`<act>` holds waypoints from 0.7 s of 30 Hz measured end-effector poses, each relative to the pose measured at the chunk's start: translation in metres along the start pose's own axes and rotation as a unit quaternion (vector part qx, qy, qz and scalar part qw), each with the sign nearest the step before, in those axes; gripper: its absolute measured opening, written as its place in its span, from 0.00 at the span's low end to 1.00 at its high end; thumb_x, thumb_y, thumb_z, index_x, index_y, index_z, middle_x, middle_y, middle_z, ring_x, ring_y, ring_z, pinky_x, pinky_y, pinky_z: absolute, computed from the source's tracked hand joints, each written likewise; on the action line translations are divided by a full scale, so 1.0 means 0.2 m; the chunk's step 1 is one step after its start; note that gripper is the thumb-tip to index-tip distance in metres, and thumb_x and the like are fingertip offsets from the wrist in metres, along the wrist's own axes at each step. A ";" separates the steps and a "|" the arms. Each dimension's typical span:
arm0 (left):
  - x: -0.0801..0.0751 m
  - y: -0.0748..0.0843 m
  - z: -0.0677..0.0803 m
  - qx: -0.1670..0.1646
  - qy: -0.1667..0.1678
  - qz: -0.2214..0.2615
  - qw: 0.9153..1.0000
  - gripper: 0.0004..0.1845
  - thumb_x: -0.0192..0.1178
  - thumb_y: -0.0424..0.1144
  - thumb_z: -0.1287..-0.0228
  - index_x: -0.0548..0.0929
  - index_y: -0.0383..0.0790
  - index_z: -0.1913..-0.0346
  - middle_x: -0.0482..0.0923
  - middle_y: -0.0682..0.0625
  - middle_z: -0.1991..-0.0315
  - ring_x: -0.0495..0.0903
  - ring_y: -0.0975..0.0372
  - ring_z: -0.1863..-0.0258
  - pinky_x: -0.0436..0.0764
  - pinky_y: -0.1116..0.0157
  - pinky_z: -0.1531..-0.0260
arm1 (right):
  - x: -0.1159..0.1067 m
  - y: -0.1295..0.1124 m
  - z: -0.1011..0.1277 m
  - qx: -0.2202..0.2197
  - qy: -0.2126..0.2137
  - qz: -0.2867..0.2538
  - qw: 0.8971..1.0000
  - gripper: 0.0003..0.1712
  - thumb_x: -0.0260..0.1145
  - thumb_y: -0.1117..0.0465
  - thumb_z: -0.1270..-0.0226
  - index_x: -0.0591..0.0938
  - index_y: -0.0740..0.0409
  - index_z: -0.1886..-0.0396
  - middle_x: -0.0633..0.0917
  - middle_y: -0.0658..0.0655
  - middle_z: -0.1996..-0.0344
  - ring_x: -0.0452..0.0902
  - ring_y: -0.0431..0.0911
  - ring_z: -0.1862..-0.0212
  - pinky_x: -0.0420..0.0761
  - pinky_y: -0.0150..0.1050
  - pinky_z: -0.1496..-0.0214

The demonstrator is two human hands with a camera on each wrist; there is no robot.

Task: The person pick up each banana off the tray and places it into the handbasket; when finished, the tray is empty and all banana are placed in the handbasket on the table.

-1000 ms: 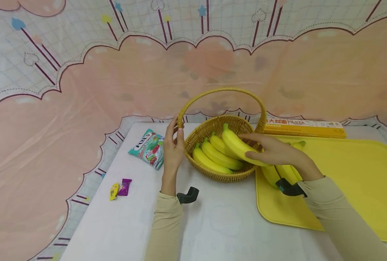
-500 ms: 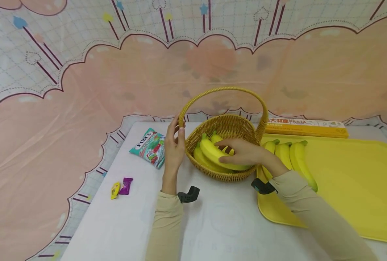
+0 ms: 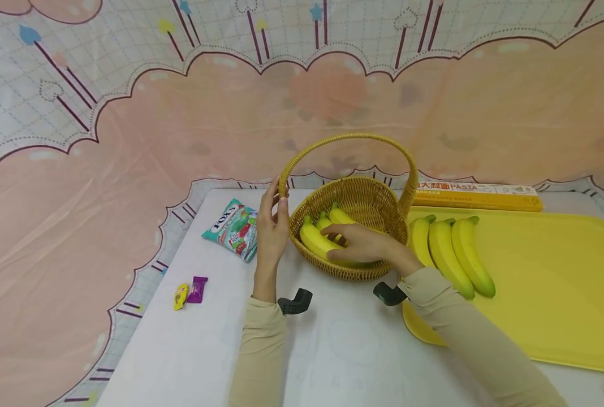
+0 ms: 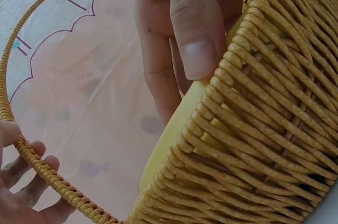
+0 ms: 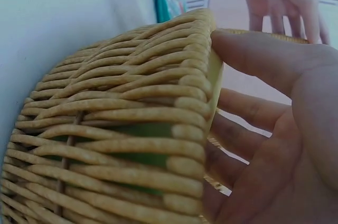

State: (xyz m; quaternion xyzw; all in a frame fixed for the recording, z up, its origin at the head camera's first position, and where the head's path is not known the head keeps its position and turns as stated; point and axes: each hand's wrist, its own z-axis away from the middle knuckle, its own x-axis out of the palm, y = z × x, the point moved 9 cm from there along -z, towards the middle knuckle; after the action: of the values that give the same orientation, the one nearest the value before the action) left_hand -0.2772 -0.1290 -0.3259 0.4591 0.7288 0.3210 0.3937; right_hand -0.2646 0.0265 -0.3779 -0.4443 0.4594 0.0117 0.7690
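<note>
Since the earlier frame, our right hand (image 3: 360, 246) has lowered its banana (image 3: 316, 241) into the basket (image 3: 355, 272). From the head view, fingers curl over that banana at the basket's 8 o'clock side; our left hand (image 3: 273, 226) grips the handle (image 3: 350, 137) at 9 o'clock. Three bananas (image 3: 449, 254) lie on the tray (image 3: 561, 294) at 3 o'clock. Only the left wrist view shows the thumb (image 4: 193, 28) pressing the banana against the weave. The right wrist view shows the palm (image 5: 285, 145) cupped inside the rim.
</note>
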 end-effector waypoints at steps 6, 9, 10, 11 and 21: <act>0.00 0.00 0.00 0.006 0.003 -0.004 1.000 0.24 0.46 0.44 0.26 0.62 0.59 0.30 0.72 0.48 0.40 0.72 0.56 0.40 0.80 0.52 0.51 | 0.00 0.02 0.00 0.007 0.005 -0.022 1.000 0.32 0.60 0.49 0.33 0.66 0.56 0.33 0.78 0.57 0.45 0.74 0.49 0.45 0.75 0.46 0.41; 0.00 0.00 0.00 0.006 0.004 -0.005 1.000 0.24 0.46 0.43 0.26 0.63 0.60 0.30 0.73 0.47 0.41 0.72 0.56 0.40 0.80 0.52 0.52 | -0.01 0.03 0.02 0.002 0.021 -0.036 0.999 0.31 0.59 0.51 0.32 0.66 0.57 0.33 0.78 0.58 0.46 0.74 0.50 0.46 0.75 0.46 0.41; 0.00 0.00 0.00 0.007 0.004 -0.005 1.000 0.24 0.46 0.43 0.26 0.63 0.60 0.30 0.73 0.47 0.41 0.72 0.55 0.40 0.80 0.52 0.52 | -0.02 0.04 0.04 0.000 0.030 -0.040 0.999 0.30 0.59 0.52 0.31 0.66 0.58 0.33 0.78 0.58 0.46 0.74 0.50 0.46 0.75 0.46 0.42; 0.00 0.00 0.00 0.008 0.005 -0.006 1.000 0.24 0.46 0.44 0.26 0.63 0.61 0.30 0.73 0.47 0.41 0.72 0.56 0.41 0.80 0.53 0.52 | -0.03 0.04 0.05 -0.001 0.042 -0.042 0.998 0.30 0.58 0.52 0.31 0.66 0.58 0.33 0.78 0.58 0.47 0.74 0.50 0.46 0.76 0.46 0.43; -0.01 0.00 0.00 -0.006 0.006 -0.003 1.000 0.24 0.46 0.40 0.26 0.62 0.53 0.29 0.72 0.44 0.40 0.72 0.53 0.40 0.80 0.52 0.51 | -0.23 0.13 0.35 0.011 0.169 -0.080 0.982 0.25 0.56 0.54 0.29 0.69 0.54 0.35 0.78 0.60 0.46 0.74 0.50 0.47 0.75 0.49 0.46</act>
State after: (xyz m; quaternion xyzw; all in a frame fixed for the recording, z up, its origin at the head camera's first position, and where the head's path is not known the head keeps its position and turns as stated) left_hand -0.2763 -0.1297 -0.3253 0.4528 0.7307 0.3265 0.3931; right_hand -0.2543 0.1087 -0.3496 -0.4667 0.5454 -0.1305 0.6839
